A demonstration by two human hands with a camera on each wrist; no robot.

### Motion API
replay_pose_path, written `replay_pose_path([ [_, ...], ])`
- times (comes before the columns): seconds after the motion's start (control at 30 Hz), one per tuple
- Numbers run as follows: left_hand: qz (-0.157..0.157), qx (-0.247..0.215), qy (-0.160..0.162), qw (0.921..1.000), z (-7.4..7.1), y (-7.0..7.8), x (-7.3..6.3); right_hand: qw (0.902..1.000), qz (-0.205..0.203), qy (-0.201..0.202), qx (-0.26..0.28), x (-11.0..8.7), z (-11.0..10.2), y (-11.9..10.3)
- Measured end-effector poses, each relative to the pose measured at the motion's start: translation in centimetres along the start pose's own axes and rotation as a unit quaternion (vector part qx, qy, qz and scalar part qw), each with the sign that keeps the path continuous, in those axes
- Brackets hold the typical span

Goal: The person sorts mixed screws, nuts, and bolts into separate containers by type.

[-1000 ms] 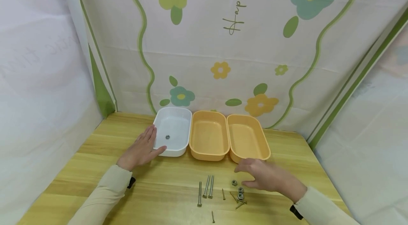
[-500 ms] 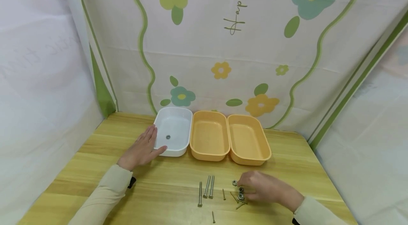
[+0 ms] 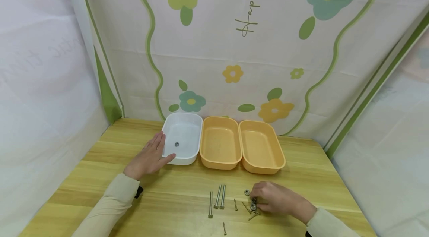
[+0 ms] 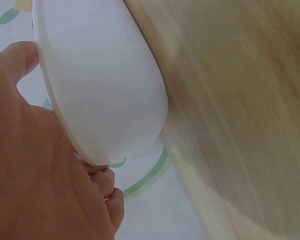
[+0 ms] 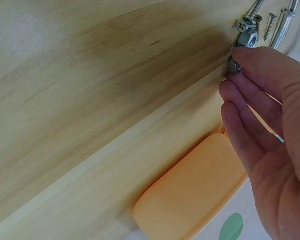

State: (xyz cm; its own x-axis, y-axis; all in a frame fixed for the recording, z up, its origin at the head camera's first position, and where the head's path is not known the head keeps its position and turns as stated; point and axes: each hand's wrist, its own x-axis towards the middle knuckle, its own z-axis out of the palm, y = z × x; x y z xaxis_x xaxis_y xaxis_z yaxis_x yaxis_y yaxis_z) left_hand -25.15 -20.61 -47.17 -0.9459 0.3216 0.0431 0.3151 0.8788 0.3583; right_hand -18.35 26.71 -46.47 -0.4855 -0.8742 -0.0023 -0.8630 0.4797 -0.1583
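My left hand rests on the rim of a white tray, thumb along its near edge and fingers on its left side. One hex nut lies inside that tray. At the right of the loose hardware, my right hand pinches a nut between thumb and fingertips, on the table and partly hidden by them. Another nut lies against the thumb side, and a further nut sits just beyond the fingertips. Small screws lie close by the hand.
Two orange trays stand side by side to the right of the white one. Long bolts lie left of the nuts, with a small screw between and another nearer the front. Fabric walls enclose the wooden table.
My right hand has come down and nearer from beside the right orange tray to the nuts, and its fingers have closed around one. The left hand keeps its place on the white tray.
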Motion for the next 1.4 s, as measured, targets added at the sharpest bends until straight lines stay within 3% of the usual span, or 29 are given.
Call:
replay_pose_path([
  [0.4, 0.003, 0.001, 0.005, 1.0000, -0.2, 0.3, -0.1, 0.9998, 0.014, 0.008, -0.009, 0.2, 0.6, 0.1],
  [0.8, 0.005, 0.004, 0.009, 0.9999, -0.3, 0.4, -0.2, 0.9975, 0.071, -0.004, 0.004, 1.0, -1.8, -0.2],
  [1.13, 0.002, 0.004, 0.005, 1.0000, -0.2, 0.2, -0.2, 0.9975, 0.021, 0.051, -0.044, 3.1, -4.2, 0.1],
  [1.4, 0.000, 0.001, 0.003, 1.0000, -0.4, 0.6, -0.3, 0.9952, -0.002, 0.064, -0.074, 5.4, -5.5, 0.5],
])
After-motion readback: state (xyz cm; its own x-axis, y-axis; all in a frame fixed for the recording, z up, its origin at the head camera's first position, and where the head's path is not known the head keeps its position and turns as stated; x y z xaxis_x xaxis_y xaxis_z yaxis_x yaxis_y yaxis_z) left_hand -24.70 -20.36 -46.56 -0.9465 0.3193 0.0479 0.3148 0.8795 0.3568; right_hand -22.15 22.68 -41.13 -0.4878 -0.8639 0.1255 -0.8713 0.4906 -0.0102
